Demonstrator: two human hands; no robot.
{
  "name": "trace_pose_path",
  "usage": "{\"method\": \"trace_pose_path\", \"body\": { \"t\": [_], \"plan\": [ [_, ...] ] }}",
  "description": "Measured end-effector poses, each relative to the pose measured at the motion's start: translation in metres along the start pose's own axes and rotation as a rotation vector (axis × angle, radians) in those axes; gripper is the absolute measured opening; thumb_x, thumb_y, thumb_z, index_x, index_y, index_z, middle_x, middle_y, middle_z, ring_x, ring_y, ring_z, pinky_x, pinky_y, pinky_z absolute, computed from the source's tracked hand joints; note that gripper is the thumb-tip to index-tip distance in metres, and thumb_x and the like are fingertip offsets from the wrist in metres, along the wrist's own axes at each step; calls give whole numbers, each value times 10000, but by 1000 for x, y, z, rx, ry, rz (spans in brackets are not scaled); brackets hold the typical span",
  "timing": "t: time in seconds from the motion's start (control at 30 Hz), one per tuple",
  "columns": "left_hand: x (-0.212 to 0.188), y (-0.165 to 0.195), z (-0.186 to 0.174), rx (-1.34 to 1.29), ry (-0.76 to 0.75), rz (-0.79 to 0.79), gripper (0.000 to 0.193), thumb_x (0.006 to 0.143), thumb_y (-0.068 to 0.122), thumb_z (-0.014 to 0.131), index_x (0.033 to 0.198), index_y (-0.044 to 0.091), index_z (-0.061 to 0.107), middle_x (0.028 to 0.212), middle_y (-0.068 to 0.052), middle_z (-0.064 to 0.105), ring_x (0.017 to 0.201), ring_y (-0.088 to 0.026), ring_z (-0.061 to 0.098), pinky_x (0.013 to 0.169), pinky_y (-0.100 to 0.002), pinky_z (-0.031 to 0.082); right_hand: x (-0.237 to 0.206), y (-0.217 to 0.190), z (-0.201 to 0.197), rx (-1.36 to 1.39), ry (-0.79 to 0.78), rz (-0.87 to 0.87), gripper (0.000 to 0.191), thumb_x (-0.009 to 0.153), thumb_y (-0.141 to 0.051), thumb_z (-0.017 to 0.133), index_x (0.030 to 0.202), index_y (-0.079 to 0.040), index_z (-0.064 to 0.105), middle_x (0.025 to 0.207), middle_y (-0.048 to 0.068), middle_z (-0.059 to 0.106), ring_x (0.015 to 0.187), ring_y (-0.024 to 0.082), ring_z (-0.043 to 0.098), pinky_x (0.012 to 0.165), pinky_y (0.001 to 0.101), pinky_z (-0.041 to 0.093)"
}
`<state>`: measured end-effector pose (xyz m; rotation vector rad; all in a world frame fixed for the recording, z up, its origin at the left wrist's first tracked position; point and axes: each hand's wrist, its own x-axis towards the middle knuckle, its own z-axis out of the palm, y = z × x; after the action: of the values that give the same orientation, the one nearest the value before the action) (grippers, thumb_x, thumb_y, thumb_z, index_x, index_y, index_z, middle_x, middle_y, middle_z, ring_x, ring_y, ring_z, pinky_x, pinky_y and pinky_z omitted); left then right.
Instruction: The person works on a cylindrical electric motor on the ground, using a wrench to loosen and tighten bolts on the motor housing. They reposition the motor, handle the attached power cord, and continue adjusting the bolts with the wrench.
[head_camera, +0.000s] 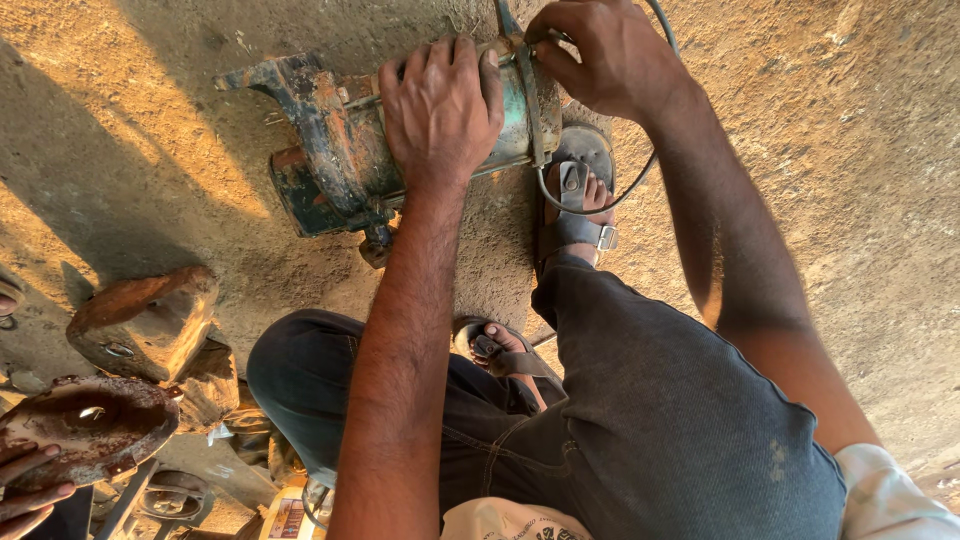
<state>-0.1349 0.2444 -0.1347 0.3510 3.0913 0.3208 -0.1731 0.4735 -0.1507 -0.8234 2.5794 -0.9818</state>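
One old pump motor (350, 150), rusty and flaked with teal paint, lies on its side on the dirt floor (850, 150), and both of the person's hands are on it. The left hand (440, 105) lies flat over the top of the round body, its grip spread wide with the fingers draped across the casing and pressing down rather than closed around anything. The right hand (600, 55) sits at the far end of the body, just beside the left, its grip pinched shut at the band there; what the fingertips hold is hidden, so I cannot tell. One grey cable (640, 175) loops from under that hand down around the wrist and over a sandalled foot (578, 200) that stands just below it, touching the motor's end. A second sandalled foot (500, 350) shows between the knees, below the left forearm, which crosses in front of it and hides part of the motor's base. Well to the left of both hands lie two loose rusty castings: one blocky housing (145, 320) and one round plate (90, 425). Another person's hand (25, 490) touches that plate from the lower left corner. Near the bottom edge, below the left elbow, one small printed container (290, 515) is partly visible.
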Motion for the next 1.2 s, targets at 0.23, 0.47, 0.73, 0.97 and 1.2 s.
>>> {"method": "trace_pose_path", "body": {
  "t": [0.23,0.47,0.73,0.97,1.2],
  "plan": [
    [1,0,0,9,11,3,388,1051,354,555,1104,20,746,1001,-176,766,888,-284,735,911,-530,474,1,5,1,102,9,-51,126,1060,-85,664,1115,21,705,1110,156,737,1020,215,733,883,376,613],
    [1,0,1,7,7,6,394,1051,361,550,1102,23,747,1007,-183,767,879,-280,736,908,-520,473,4,4,-4,82,-4,-45,149,1069,-145,699,1117,-4,711,1048,152,736,965,239,735,825,386,624],
    [1,0,1,4,-34,-12,413,1054,371,539,1120,19,744,1034,-186,766,892,-288,735,920,-519,466,3,2,-6,4,-58,47,130,1112,-158,714,1157,-45,760,1002,122,744,908,242,715,782,422,603],
    [2,1,0,4,-28,-17,422,1046,382,533,1122,24,743,1038,-185,764,897,-285,734,934,-530,461,6,5,-8,28,-39,-34,150,1059,-164,737,1106,-21,736,1023,138,722,949,242,715,797,398,611],
    [1,0,0,-2,-45,-17,418,1049,379,537,1120,22,744,1029,-186,764,901,-293,734,919,-539,467,3,7,-4,31,-73,-11,143,1083,-152,727,1136,-20,727,1065,136,730,973,243,727,823,404,616]
  ]
}}
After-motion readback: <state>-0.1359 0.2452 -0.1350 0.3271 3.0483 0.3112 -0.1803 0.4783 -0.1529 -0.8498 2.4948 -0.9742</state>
